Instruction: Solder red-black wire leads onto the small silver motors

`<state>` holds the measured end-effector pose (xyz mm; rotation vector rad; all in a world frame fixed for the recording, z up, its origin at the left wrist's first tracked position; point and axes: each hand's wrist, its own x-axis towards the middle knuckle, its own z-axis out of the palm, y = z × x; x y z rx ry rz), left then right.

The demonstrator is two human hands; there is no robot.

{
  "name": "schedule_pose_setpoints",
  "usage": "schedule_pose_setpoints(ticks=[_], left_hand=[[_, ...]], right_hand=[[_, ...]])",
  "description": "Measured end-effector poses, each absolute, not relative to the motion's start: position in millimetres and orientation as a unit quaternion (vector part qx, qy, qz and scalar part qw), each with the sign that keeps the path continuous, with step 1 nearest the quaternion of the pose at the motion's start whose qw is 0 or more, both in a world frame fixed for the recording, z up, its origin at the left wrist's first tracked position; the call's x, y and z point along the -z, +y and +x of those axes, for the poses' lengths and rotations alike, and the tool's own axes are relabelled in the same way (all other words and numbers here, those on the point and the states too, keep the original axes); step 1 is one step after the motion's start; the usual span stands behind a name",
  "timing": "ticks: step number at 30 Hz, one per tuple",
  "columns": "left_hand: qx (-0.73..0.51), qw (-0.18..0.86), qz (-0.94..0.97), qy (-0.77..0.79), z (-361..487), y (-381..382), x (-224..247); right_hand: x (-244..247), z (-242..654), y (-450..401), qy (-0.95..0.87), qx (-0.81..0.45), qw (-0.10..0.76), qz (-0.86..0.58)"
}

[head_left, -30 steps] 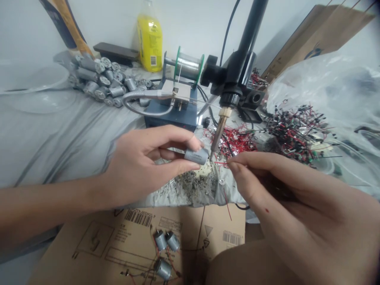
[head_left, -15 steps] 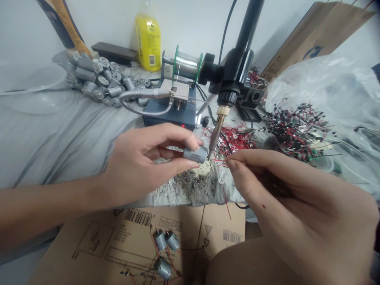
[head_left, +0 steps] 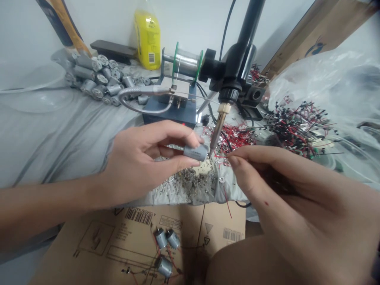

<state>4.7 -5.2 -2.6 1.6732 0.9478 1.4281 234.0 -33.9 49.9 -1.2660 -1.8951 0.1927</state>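
Lifted a little, my right hand (head_left: 282, 186) now pinches narrowly on a red wire (head_left: 228, 202), level with the soldering iron (head_left: 218, 128) tip at 12 o'clock. My left hand (head_left: 133, 162) grips a motor (head_left: 195, 152), its end just beside that tip. Loose motors (head_left: 95, 81) lie at 10 o'clock, a wire pile (head_left: 297, 130) at 2 o'clock.

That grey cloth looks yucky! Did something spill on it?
Yes. Tiny dark metal bits lie scattered on the wrinkled grey cloth, just below the silver cylindrical motor in the left hand. It looks odd because they are loose, not in a container.
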Motion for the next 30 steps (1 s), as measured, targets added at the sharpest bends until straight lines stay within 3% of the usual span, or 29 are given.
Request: schedule_pose_setpoints(ticks=[30], left_hand=[[-0.546, 0.372, 0.653, 0.37, 3.1, -5.3, 1.4]], right_hand=[[-52.8, 230.2, -34.7, -0.765, -0.094, 0.396, -0.499]])
